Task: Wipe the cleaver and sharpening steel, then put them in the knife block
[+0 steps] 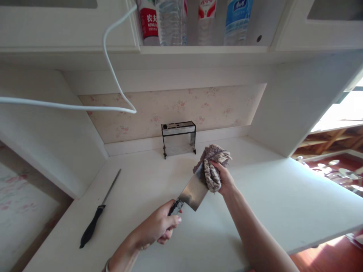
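Note:
My left hand [163,223] is wrapped round the dark, worn handle of a cleaver [195,190], whose broad steel blade points up and to the right. In my right hand [223,177] is a bunched brown-and-white cloth [213,162], folded over the far end of the blade and hiding its tip. Both hands are above the white tabletop [255,211]. To the left lies a sharpening steel [95,221] with a black handle, its thin rod pointing away from me. Behind the cloth, near the wall, stands a knife rack [179,128] with a slotted top and black side frames.
Overhead is a white shelf [204,49] with several plastic bottles [238,22]. A white cable [112,71] hangs across the upper left. White side panels [300,98] flank the tabletop, and floral wallpaper [176,107] covers the back wall. A sunlit window is at right.

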### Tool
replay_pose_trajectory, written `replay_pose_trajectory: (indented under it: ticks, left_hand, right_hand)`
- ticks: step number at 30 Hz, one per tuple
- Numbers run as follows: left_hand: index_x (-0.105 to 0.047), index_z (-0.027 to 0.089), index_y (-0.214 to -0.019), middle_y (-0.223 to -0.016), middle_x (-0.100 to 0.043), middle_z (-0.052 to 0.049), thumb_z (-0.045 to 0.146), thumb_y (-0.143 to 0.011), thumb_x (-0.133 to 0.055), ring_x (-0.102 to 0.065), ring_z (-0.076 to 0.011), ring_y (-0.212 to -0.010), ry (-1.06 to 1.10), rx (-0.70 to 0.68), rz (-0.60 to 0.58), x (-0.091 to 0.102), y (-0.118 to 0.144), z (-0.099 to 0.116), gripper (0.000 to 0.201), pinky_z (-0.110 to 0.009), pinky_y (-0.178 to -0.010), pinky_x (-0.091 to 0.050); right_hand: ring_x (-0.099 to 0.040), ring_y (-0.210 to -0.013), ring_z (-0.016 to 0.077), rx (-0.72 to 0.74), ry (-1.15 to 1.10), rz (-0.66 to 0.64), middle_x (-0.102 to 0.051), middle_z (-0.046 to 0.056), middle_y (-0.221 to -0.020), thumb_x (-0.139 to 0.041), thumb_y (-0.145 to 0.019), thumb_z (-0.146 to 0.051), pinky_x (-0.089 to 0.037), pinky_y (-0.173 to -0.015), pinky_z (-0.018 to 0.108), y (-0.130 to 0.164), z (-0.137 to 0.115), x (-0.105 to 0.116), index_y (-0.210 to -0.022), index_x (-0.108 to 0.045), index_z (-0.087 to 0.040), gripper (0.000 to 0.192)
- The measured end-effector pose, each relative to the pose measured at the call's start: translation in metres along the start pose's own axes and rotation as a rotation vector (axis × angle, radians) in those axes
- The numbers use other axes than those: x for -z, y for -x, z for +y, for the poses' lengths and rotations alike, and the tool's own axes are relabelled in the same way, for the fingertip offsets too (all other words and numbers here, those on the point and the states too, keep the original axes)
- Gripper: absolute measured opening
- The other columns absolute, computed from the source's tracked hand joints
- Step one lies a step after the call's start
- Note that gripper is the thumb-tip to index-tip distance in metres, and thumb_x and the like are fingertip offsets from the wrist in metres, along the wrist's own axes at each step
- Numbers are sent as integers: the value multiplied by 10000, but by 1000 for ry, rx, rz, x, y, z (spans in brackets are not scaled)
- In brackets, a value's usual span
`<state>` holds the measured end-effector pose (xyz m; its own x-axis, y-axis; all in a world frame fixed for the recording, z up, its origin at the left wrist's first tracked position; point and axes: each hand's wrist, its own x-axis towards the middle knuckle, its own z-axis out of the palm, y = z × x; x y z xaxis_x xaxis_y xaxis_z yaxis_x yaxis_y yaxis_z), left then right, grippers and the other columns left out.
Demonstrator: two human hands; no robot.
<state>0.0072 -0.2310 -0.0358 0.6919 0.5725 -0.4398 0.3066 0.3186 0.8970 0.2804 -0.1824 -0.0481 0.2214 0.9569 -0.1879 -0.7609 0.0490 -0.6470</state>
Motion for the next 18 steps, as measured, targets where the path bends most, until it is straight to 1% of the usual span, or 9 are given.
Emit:
replay_pose_trajectory:
  ticks: [2, 4, 5, 7, 9, 11, 13, 15, 18]
  left_hand:
    - [-445, 218, -1029, -616, -296, 83, 302, -855, -483, -226, -45, -435, -50, 15, 9, 1, 7, 5, 197, -168, -361, -149]
    - [-462, 212, -1041, -619, -285, 81, 337, -847, -511, -232, -52, -445, -98, 42, 36, 3, 16, 11, 236, -171, -359, -147]
    - [-469, 210, -1047, -625, -283, 80, 369, -847, -519, -235, -53, -448, -120, 51, 58, 3, 20, 14, 260, -175, -361, -153]
    - [-490, 205, -1026, -638, -301, 73, 452, -860, -501, -269, -60, -464, -207, 26, 142, 1, 27, 20, 298, -184, -386, -204]
    - [-521, 203, -958, -651, -382, 54, 509, -888, -433, -372, -83, -516, -376, -57, 285, -5, 26, 26, 326, -205, -465, -307]
    - [-544, 212, -938, -723, -525, 10, 489, -929, -342, -515, -137, -659, -584, -141, 458, -13, 18, 31, 344, -247, -619, -393]
    - [-553, 226, -1023, -890, -634, -44, 420, -954, -278, -593, -200, -844, -771, -163, 609, -21, 3, 31, 343, -297, -759, -405]
    - [-529, 220, -1135, -1024, -654, -86, 363, -962, -244, -615, -243, -937, -918, -113, 713, -31, -15, 26, 363, -335, -815, -401]
    - [-492, 160, -1227, -1036, -650, -135, 316, -967, -215, -644, -262, -889, -1077, 18, 803, -43, -38, 12, 411, -354, -780, -421]
  right_hand:
    - [-709, -702, 195, -21, -9, 3, -737, 61, -803, -643, -724, -203, -584, -729, 313, -6, -20, 13, -868, -667, -142, 158]
    - [-708, -715, 182, 30, -21, -7, -739, 45, -818, -619, -737, -238, -580, -753, 306, -11, -44, 30, -860, -676, -160, 156]
    - [-707, -741, 175, 84, -30, -8, -740, 31, -840, -605, -746, -256, -574, -779, 307, -12, -55, 40, -875, -679, -178, 168]
    - [-701, -838, 166, 219, -49, -24, -736, -4, -905, -571, -777, -312, -550, -853, 325, -12, -75, 58, -927, -678, -231, 201]
    - [-682, -927, 158, 343, -71, -57, -728, -39, -946, -528, -814, -391, -522, -907, 350, -8, -88, 73, -961, -669, -290, 227]
    - [-672, -953, 151, 418, -87, -84, -722, -66, -948, -498, -838, -434, -509, -923, 365, -2, -94, 81, -964, -661, -337, 228]
    - [-673, -938, 150, 442, -86, -90, -719, -78, -934, -494, -842, -447, -510, -914, 376, 4, -94, 84, -946, -658, -362, 212]
    - [-671, -932, 159, 452, -59, -95, -719, -69, -927, -496, -832, -477, -513, -902, 387, 8, -91, 84, -924, -658, -363, 219]
    - [-666, -928, 172, 466, 2, -102, -718, -48, -908, -488, -809, -537, -509, -898, 400, 10, -84, 83, -914, -656, -353, 271]
